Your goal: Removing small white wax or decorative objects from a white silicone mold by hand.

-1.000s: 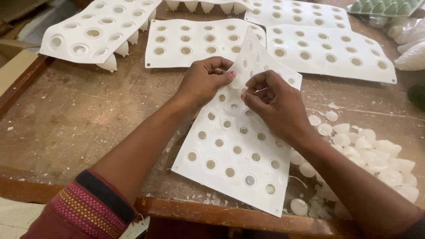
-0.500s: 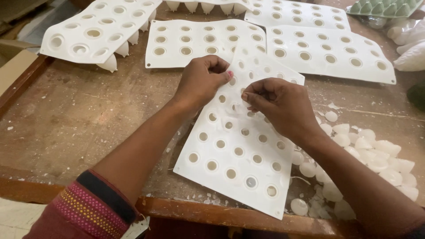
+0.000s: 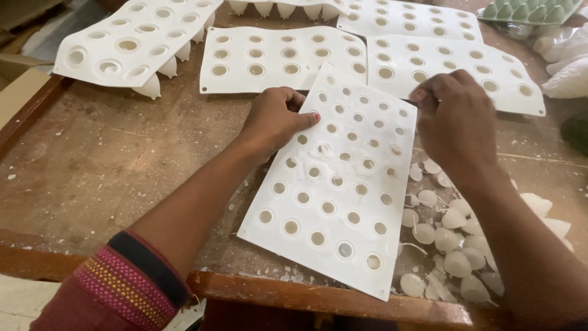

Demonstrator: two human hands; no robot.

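A white flexible mould sheet (image 3: 343, 202) with rows of round holes lies tilted on the wooden table (image 3: 110, 159), its near corner over the front edge. My left hand (image 3: 272, 119) grips the sheet's upper left edge, thumb pressed on top. My right hand (image 3: 459, 119) hovers beside the sheet's upper right edge with its fingertips pinched together; its back faces me and hides whatever may be between them. Below that hand lies a pile of small white cone-shaped cast pieces (image 3: 453, 245), right of the sheet.
More white mould sheets lie across the back: one on the left raised on its cones (image 3: 131, 43), one in the middle (image 3: 275, 58), two on the right (image 3: 453, 67). A green tray (image 3: 527, 9) and white bags (image 3: 566, 67) sit far right. White crumbs dot the table's raised front rim (image 3: 275, 294).
My right hand has left the middle of the sheet and moved up and right to its edge. The sheet now lies flatter, and my left hand stays on its upper left edge.
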